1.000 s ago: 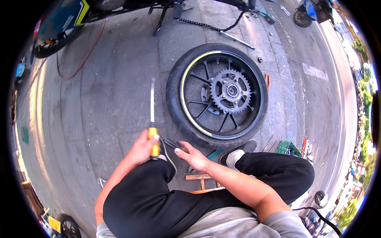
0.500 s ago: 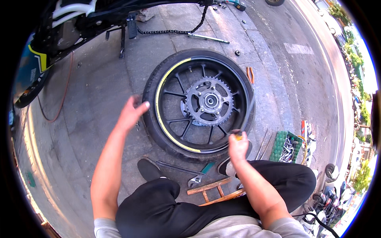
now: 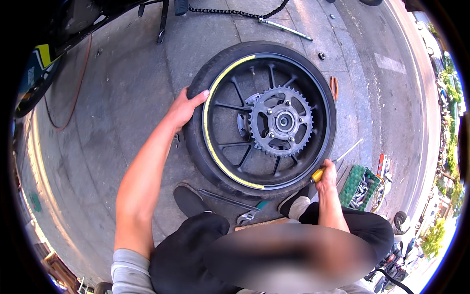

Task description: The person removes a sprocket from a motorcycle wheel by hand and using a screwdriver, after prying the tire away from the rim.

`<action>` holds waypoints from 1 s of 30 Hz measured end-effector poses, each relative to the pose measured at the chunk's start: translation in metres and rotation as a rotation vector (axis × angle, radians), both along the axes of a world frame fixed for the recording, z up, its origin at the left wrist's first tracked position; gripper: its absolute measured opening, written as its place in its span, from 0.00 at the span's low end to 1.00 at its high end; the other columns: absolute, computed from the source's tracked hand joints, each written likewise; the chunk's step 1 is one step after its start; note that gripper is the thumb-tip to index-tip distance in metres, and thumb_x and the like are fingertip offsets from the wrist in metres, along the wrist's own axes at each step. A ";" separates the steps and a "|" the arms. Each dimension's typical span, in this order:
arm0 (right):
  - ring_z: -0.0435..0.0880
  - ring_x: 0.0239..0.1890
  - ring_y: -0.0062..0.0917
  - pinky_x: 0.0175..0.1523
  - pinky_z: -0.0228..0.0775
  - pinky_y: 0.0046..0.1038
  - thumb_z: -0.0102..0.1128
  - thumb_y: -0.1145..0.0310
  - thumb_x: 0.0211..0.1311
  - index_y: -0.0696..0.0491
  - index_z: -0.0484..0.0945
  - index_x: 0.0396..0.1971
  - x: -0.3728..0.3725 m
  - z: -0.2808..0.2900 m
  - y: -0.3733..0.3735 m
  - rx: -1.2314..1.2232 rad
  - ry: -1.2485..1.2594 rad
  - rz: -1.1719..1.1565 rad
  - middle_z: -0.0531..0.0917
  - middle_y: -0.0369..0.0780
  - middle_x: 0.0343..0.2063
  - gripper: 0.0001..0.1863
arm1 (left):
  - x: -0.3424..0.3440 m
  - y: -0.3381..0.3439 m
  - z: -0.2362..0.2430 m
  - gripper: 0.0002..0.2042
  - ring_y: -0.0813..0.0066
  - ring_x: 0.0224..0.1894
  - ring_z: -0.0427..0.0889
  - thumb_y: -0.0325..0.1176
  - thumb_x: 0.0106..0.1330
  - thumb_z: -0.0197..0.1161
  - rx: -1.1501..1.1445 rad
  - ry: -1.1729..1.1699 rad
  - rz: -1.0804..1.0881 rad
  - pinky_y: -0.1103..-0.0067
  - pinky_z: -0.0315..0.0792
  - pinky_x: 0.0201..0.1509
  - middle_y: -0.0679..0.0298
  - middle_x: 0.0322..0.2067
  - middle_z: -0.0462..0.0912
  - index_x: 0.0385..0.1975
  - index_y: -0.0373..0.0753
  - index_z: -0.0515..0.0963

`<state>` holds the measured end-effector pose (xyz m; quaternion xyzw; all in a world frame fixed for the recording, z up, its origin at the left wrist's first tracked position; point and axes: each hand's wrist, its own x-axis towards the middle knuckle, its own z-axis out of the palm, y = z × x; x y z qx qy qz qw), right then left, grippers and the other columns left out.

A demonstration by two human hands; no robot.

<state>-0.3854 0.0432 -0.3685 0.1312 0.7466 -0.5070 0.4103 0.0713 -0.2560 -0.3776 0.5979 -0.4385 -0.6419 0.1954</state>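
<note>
A motorcycle wheel with a black tyre, a yellow rim stripe and spokes lies flat on the pavement. A toothed sprocket is bolted round its hub. My left hand grips the tyre's left side, thumb on top near the rim, the other fingers mostly hidden at its outer edge. Closed round a screwdriver with a yellow handle, my right hand is by the tyre's lower right edge. The screwdriver's thin shaft points up and right, away from the wheel.
A green basket of metal tools stands at the right. An adjustable wrench and a long bar lie between my feet. Orange-handled pliers, a metal rod and a chain lie beyond. A motorcycle stands upper left.
My left hand has closed on the tyre's edge. The screwdriver's shaft now points outward from the wheel, and my right hand has moved to the tyre's outer side. The whole view has shifted.
</note>
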 end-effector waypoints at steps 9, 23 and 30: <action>0.86 0.40 0.31 0.50 0.80 0.33 0.71 0.64 0.57 0.61 0.83 0.59 -0.062 -0.010 -0.067 0.255 0.857 0.500 0.88 0.45 0.40 0.30 | 0.025 0.131 0.025 0.30 0.57 0.60 0.83 0.47 0.77 0.69 -0.631 -0.726 0.063 0.65 0.73 0.70 0.47 0.59 0.83 0.66 0.26 0.77; 0.79 0.33 0.17 0.44 0.75 0.24 0.69 0.73 0.70 0.58 0.84 0.57 0.083 0.064 -0.109 -0.152 0.034 0.471 0.84 0.32 0.33 0.18 | -0.082 0.112 0.051 0.10 0.81 0.34 0.79 0.35 0.74 0.72 0.116 0.204 0.205 0.78 0.74 0.42 0.71 0.32 0.86 0.45 0.36 0.90; 0.79 0.33 0.18 0.42 0.75 0.24 0.74 0.71 0.71 0.59 0.83 0.54 0.090 0.055 -0.113 -0.118 0.103 0.464 0.84 0.32 0.34 0.16 | -0.068 0.103 0.030 0.12 0.79 0.39 0.81 0.35 0.74 0.73 0.149 0.306 0.124 0.78 0.75 0.46 0.68 0.38 0.88 0.50 0.34 0.88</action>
